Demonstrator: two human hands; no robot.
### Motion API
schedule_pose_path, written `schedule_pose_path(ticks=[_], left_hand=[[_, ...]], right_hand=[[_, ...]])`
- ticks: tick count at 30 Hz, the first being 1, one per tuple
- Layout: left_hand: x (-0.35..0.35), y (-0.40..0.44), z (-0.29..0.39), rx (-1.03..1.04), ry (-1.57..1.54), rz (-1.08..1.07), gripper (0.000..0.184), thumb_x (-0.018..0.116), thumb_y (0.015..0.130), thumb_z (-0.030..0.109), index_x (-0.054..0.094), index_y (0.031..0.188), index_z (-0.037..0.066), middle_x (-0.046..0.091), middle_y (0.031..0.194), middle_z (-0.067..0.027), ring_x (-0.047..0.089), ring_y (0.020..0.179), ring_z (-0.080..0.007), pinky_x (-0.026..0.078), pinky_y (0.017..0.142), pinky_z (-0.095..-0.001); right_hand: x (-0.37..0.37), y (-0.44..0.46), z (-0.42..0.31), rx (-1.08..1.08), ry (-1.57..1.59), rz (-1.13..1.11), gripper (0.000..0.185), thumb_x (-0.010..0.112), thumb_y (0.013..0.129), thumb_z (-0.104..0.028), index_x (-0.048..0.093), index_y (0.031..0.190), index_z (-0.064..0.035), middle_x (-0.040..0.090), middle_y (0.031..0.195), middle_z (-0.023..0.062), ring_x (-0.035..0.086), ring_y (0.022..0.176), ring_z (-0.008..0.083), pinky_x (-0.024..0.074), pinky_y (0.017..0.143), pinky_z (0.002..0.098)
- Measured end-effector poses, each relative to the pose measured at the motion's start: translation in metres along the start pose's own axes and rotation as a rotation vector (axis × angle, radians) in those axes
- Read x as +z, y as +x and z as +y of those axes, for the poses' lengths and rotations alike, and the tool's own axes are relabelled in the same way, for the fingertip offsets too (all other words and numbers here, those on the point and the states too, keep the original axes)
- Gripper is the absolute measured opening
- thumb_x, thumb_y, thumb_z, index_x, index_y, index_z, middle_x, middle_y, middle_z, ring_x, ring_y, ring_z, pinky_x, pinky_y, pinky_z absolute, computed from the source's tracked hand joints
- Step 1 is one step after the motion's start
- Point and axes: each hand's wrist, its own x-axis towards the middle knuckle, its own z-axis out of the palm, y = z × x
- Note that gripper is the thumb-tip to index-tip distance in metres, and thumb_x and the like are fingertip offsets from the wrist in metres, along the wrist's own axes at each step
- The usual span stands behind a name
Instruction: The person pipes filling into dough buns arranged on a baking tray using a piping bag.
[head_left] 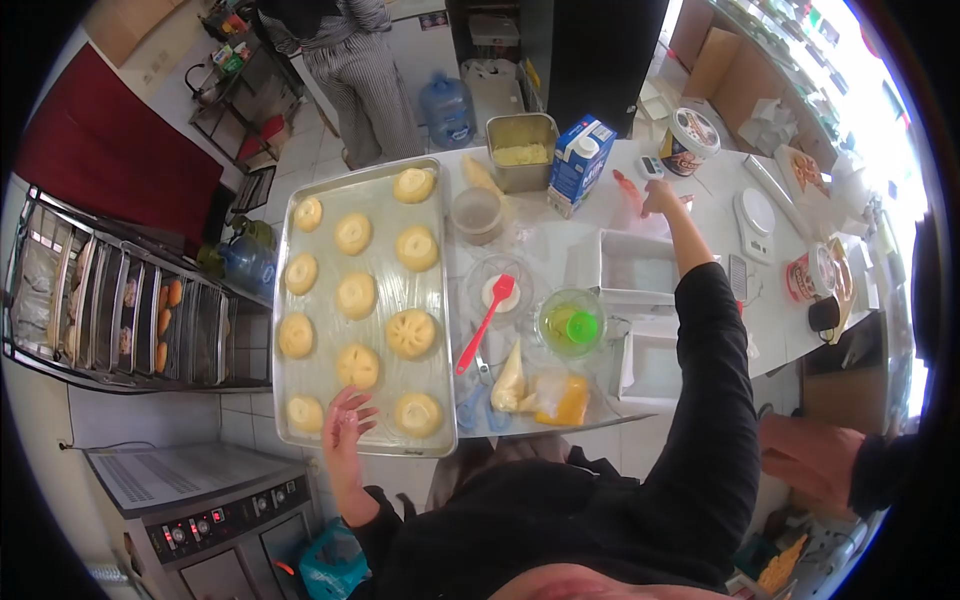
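My left hand (347,418) is open, fingers spread, over the lower edge of a large metal baking tray (447,300). Just above its fingertips lies a round dough bun (357,368) with cuts in its top. Several more pale buns sit on the tray, and another scored bun (410,333) is to the right. My right arm reaches across the table, and my right hand (660,198) has its fingers drawn together beside a clear plastic bag with red on it (630,192). What those fingers hold, if anything, is hidden. A small digital device (651,168) lies just beyond them.
Mid-table are a red brush (487,322), a bowl with a green cup (572,325), a filled piping bag (510,380) and white-lined pans (645,262). A milk carton (580,165) and metal container (522,180) stand behind. A person's arm (815,450) is at right; another person (360,80) stands behind.
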Motion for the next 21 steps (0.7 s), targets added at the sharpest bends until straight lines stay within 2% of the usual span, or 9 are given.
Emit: schedule_pose_path(ticks=[2, 3, 6, 8, 10, 13, 17, 19, 21], left_hand=[[0.004, 0.003, 0.002, 0.032, -0.033, 0.013, 0.034, 0.042, 0.082, 0.018, 0.043, 0.112, 0.002, 0.053, 0.097, -0.0107, 0.053, 0.083, -0.0167, 0.043, 0.071, -0.0267], [0.007, 0.005, 0.005, 0.057, -0.045, 0.003, 0.034, 0.043, 0.081, 0.017, 0.044, 0.111, 0.002, 0.053, 0.097, -0.0107, 0.053, 0.083, -0.0169, 0.043, 0.071, -0.0267], [0.025, 0.013, 0.017, 0.145, -0.068, -0.049, 0.033, 0.044, 0.081, 0.016, 0.044, 0.111, 0.001, 0.053, 0.095, -0.0108, 0.053, 0.083, -0.0177, 0.042, 0.072, -0.0276], [0.046, 0.018, 0.022, 0.222, -0.093, -0.154, 0.036, 0.046, 0.079, 0.014, 0.042, 0.112, 0.002, 0.052, 0.097, -0.0112, 0.052, 0.086, -0.0183, 0.042, 0.074, -0.029], [0.076, 0.024, 0.024, 0.299, -0.221, -0.404, 0.045, 0.051, 0.075, 0.012, 0.036, 0.117, 0.002, 0.048, 0.103, -0.0115, 0.05, 0.092, -0.0196, 0.041, 0.078, -0.031], [0.141, 0.005, 0.04, 0.447, -0.166, -0.694, 0.061, 0.054, 0.069, 0.001, 0.026, 0.122, 0.0, 0.04, 0.114, -0.012, 0.043, 0.105, -0.0225, 0.038, 0.085, -0.0347], [0.164, -0.03, 0.025, 0.399, -0.348, -0.723, 0.061, 0.054, 0.068, -0.001, 0.027, 0.123, 0.001, 0.041, 0.115, -0.0098, 0.042, 0.106, -0.0206, 0.037, 0.086, -0.0305], [0.152, -0.042, 0.014, 0.313, -0.435, -0.662, 0.055, 0.054, 0.069, 0.002, 0.034, 0.12, 0.0, 0.046, 0.109, -0.0073, 0.046, 0.1, -0.0165, 0.037, 0.085, -0.0262], [0.133, -0.052, 0.01, 0.486, -0.255, -0.645, 0.051, 0.053, 0.071, 0.003, 0.036, 0.119, -0.001, 0.048, 0.106, -0.0072, 0.048, 0.098, -0.0155, 0.038, 0.084, -0.0266]], right_hand=[[0.0, 0.003, 0.014, -0.042, 0.134, 0.044, 0.052, 0.07, 0.049, -0.016, 0.055, 0.098, -0.0103, 0.056, 0.099, 0.0104, 0.046, 0.103, 0.0311, 0.0189, 0.082, 0.0673], [0.001, 0.003, 0.022, -0.11, 0.19, 0.255, 0.038, 0.067, 0.052, -0.015, 0.058, 0.088, -0.0091, 0.057, 0.091, 0.0118, 0.051, 0.092, 0.0295, 0.0324, 0.081, 0.0553], [-0.048, -0.046, 0.022, -0.264, 0.344, 0.559, 0.032, 0.062, 0.057, -0.012, 0.056, 0.088, -0.0092, 0.057, 0.08, 0.0122, 0.054, 0.077, 0.0275, 0.0409, 0.07, 0.0395], [-0.09, -0.125, 0.006, -0.402, 0.491, 0.55, 0.026, 0.058, 0.062, -0.01, 0.053, 0.087, -0.0064, 0.054, 0.07, 0.0102, 0.052, 0.066, 0.0229, 0.04, 0.06, 0.0305], [-0.108, -0.201, -0.009, -0.469, 0.623, 0.483, 0.021, 0.057, 0.069, -0.014, 0.053, 0.087, -0.0061, 0.055, 0.074, 0.0106, 0.053, 0.07, 0.0234, 0.0404, 0.063, 0.0318], [-0.089, -0.308, -0.045, -0.633, 0.863, 0.482, 0.024, 0.048, 0.066, 0.004, 0.051, 0.089, -0.0021, 0.052, 0.076, 0.006, 0.05, 0.073, 0.0131, 0.0405, 0.068, 0.0255], [-0.037, -0.411, -0.085, -0.668, 1.225, 0.328, 0.027, 0.053, 0.071, -0.007, 0.047, 0.095, 0.0016, 0.05, 0.087, 0.0087, 0.048, 0.083, 0.0151, 0.0373, 0.076, 0.0258], [-0.027, -0.45, -0.092, -0.735, 1.206, 0.418, 0.032, 0.058, 0.067, -0.008, 0.048, 0.097, -0.0024, 0.049, 0.093, 0.0122, 0.048, 0.089, 0.023, 0.0389, 0.075, 0.0303], [-0.019, -0.481, -0.095, -0.722, 1.06, 0.426, 0.05, 0.067, 0.063, -0.019, 0.046, 0.106, -0.0076, 0.041, 0.108, 0.0157, 0.044, 0.098, 0.0289, 0.0373, 0.08, 0.0357]])
